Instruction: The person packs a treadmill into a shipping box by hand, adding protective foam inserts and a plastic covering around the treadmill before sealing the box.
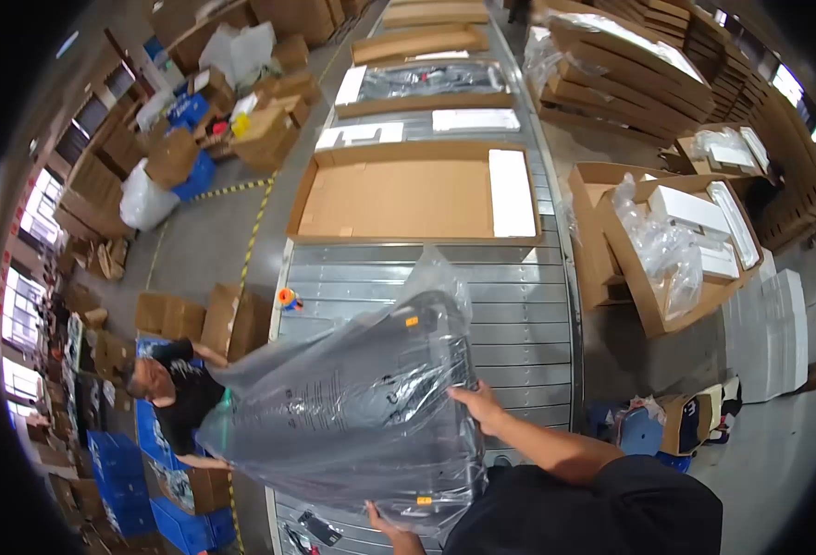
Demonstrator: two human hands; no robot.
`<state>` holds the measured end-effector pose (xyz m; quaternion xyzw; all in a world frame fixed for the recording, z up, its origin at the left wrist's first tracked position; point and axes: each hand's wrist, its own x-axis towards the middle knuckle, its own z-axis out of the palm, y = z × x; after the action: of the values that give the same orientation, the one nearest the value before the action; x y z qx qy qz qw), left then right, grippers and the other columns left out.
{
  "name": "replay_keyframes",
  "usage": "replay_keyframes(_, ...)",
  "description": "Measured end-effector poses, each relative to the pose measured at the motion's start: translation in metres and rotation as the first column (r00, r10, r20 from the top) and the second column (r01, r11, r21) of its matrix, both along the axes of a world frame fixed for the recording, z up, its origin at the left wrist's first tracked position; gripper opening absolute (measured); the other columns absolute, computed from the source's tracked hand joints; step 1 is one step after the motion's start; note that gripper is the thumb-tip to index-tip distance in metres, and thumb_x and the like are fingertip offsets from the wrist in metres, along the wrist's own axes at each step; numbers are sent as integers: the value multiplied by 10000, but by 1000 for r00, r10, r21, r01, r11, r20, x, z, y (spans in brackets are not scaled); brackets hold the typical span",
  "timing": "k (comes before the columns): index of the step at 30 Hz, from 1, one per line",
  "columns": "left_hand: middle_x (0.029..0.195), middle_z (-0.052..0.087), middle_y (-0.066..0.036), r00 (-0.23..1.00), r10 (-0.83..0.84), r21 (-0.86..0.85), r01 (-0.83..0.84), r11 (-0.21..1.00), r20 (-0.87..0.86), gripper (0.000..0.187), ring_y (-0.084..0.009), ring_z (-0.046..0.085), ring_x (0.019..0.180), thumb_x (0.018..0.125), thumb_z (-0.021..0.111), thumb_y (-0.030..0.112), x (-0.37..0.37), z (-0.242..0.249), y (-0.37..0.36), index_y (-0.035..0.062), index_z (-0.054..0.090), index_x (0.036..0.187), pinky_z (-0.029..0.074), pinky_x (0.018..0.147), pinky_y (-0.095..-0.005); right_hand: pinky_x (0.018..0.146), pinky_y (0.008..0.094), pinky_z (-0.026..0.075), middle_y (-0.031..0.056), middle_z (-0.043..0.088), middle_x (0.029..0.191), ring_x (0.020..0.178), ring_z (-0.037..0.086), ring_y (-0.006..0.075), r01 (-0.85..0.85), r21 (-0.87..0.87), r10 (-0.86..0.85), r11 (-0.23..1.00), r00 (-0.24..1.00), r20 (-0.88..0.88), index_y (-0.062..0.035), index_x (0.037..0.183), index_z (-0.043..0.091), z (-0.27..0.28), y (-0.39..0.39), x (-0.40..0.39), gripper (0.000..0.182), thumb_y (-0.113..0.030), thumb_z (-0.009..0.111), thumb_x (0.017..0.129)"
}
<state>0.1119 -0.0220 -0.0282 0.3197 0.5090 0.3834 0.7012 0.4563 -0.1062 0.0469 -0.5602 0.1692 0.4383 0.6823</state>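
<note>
A large dark flat panel (334,398) in clear plastic wrap, with orange labels near its right end, spans the lower middle of the view above the slatted metal conveyor (528,370). My right hand (478,407) grips its right edge, fingers closed on the wrap. Lower down, my left hand (385,523) holds the near edge at the bottom of the view. A co-worker (186,393) in a dark top stands at the left, arms spread to the panel's far end. Beyond the panel, an open cardboard box (399,194) with white foam at its right end lies on the conveyor.
Another box (426,88) with a wrapped item sits farther up the conveyor. An orange tape roll (286,297) lies at its left edge. Cartons with foam (690,211) stand at the right, blue crates (117,476) at the lower left. A dark small object (319,528) lies near the bottom.
</note>
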Motion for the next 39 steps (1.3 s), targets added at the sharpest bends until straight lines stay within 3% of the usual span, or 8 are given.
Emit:
replay_keyframes(1, 1221, 499, -99, 996, 73, -350, -51, 935, 49, 506, -301, 484, 1091, 848, 504, 439, 29, 8, 24, 77, 496, 1201, 398, 941, -460, 786, 336, 493, 85, 604, 975, 870, 594, 181, 5, 19, -4, 1000, 1000, -30, -12, 1119, 468, -11, 14, 20, 548, -219, 772, 714)
replay_keyframes(5, 1147, 535, -101, 993, 115, -496, -86, 864, 26, 430, -288, 515, 1038, 855, 491, 391, 135, -9, 85, 78, 529, 1147, 429, 893, -438, 704, 316, 500, 56, 610, 907, 786, 594, 144, 5, -65, -6, 998, 1000, -23, -18, 1053, 531, -27, 75, 123, 401, -218, 727, 766)
replay_keyframes(13, 1022, 603, -82, 983, 105, -581, 2, 814, 151, 333, -279, 566, 962, 814, 539, 336, 378, -35, 152, 74, 589, 1013, 464, 850, -427, 760, 266, 468, 60, 616, 955, 839, 587, 132, 48, -117, -42, 992, 998, 51, 5, 1081, 543, -65, 143, 349, 442, -273, 711, 781)
replay_keyframes(20, 1060, 594, -85, 981, 159, -631, -195, 751, -113, 371, -293, 553, 993, 774, 560, 334, 595, -105, 162, 74, 587, 1038, 438, 892, -450, 793, 263, 457, 60, 639, 979, 877, 590, 122, 112, -90, -101, 990, 987, 121, 8, 1084, 567, -130, 157, 557, 393, -259, 680, 819)
replay_keyframes(23, 1051, 591, -91, 983, 110, -671, -181, 719, -148, 350, -286, 560, 979, 780, 552, 299, 662, -164, 167, 64, 582, 1038, 450, 875, -459, 765, 256, 459, 43, 639, 944, 840, 585, 109, 36, -354, 39, 935, 979, 202, 2, 1080, 587, -133, 162, 647, 387, -307, 636, 851)
replay_keyframes(32, 994, 582, -63, 968, -160, -599, 13, 800, -193, 247, -257, 573, 910, 856, 486, 216, 820, -321, 200, 64, 563, 1034, 489, 810, -442, 686, 249, 472, 23, 632, 842, 730, 579, 96, 109, -197, -134, 974, 983, -122, -49, 1005, 612, -339, 158, 806, 382, -406, 584, 871)
replay_keyframes(33, 995, 581, -70, 982, 14, -733, -148, 663, -186, 237, -246, 575, 909, 868, 462, 209, 835, -331, 217, 70, 556, 1035, 497, 799, -424, 681, 252, 475, 24, 634, 829, 728, 583, 100, 106, -181, -135, 978, 978, -160, -57, 994, 614, -367, 159, 814, 383, -417, 588, 865)
replay_keyframes(39, 1146, 563, -127, 996, 35, -775, -90, 625, -87, 315, -318, 522, 1073, 831, 499, 192, 889, -421, 274, 26, 562, 1090, 363, 991, -508, 683, 290, 500, 49, 643, 830, 763, 609, 132, 160, -201, -206, 966, 950, -234, -68, 989, 620, -479, 178, 861, 460, -499, 595, 831)
